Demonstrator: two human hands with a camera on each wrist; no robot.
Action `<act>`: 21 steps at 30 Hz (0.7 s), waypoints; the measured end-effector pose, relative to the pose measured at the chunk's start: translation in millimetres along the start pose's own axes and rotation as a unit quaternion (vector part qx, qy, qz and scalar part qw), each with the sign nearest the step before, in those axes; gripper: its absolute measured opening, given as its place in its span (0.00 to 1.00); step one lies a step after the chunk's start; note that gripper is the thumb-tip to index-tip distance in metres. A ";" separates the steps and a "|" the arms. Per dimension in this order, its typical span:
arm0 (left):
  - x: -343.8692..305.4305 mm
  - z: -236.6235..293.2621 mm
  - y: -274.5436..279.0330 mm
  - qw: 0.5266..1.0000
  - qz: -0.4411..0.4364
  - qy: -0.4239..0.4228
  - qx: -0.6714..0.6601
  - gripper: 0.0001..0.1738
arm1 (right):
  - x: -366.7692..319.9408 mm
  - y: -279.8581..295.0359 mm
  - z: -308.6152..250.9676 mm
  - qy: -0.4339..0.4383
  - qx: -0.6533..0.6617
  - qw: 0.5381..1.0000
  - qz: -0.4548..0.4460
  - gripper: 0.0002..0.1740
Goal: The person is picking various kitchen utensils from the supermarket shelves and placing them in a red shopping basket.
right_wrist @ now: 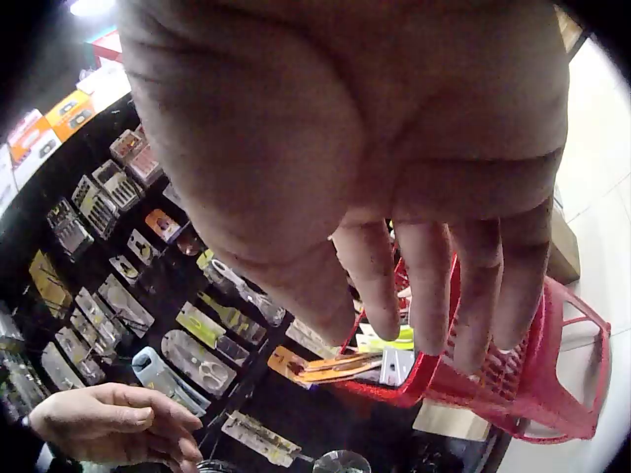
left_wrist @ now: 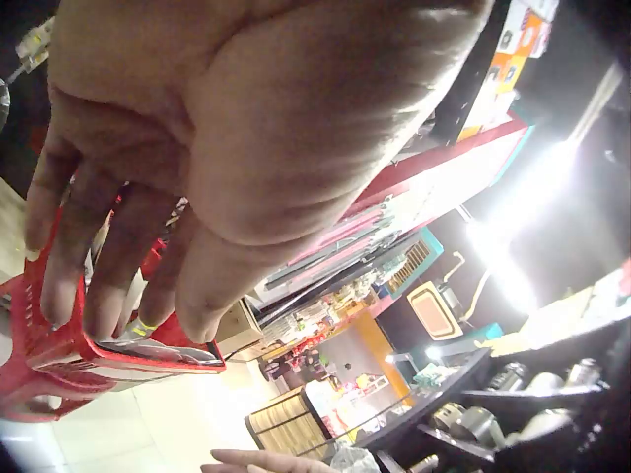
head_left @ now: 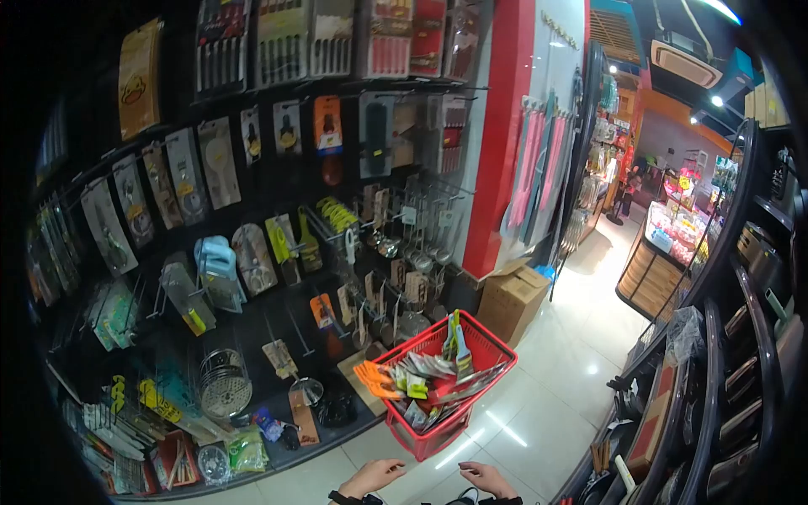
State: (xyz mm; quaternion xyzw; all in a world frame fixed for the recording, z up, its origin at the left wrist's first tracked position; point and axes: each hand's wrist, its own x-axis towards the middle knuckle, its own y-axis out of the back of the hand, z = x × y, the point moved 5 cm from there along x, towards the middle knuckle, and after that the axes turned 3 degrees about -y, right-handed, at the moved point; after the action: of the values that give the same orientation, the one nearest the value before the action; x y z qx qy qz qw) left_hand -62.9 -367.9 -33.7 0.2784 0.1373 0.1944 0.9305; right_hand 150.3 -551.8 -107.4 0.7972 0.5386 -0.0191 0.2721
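Low in the head view, both hands hold nothing, apart from each other. My left hand (head_left: pixel 376 476) has relaxed, loosely bent fingers, and my right hand (head_left: pixel 488 479) mirrors it. Just beyond them stands a red plastic shopping basket (head_left: pixel 484 342) on a red stool-like stand (right_wrist: pixel 567 394). Packaged kitchen tools fill it: orange-handled ones (head_left: pixel 379 379) poke over the left rim, and green-handled ones (head_left: pixel 459 347) lean upright at the back. In each wrist view the palm is large and the fingers overlap the basket without gripping it.
Left, a black display wall carries hanging packaged utensils, with a steel strainer (head_left: pixel 225 394) low down. A cardboard box (head_left: pixel 512 299) stands behind the basket by a red pillar (head_left: pixel 497 143). Shelves of pans (head_left: pixel 741 370) line the right; tiled floor (head_left: pixel 572 353) runs between.
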 end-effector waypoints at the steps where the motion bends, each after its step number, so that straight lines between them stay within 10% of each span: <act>1: 11.0 5.0 -7.2 1.000 -0.025 0.001 0.003 0.19 | 3.0 10.1 4.6 0.007 0.002 1.000 0.004 0.20; 11: 150.6 114.6 -48.1 0.999 0.044 0.014 0.019 0.14 | 14.4 165.0 72.9 -0.027 0.009 0.990 0.136 0.19; 16: 205.6 146.5 -70.0 0.962 0.226 -0.150 0.029 0.12 | -14.1 212.4 72.1 -0.030 -0.013 0.995 0.097 0.20; 21: 240.0 169.0 -89.9 0.981 0.184 -0.054 -0.030 0.13 | -20.6 245.6 72.9 -0.040 -0.019 0.997 0.069 0.21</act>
State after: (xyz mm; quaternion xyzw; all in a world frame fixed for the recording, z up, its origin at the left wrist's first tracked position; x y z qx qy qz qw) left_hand 237.1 -410.4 15.9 0.2810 0.0274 0.3508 0.8929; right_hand 374.3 -669.2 -61.2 0.8258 0.4710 -0.0215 0.3095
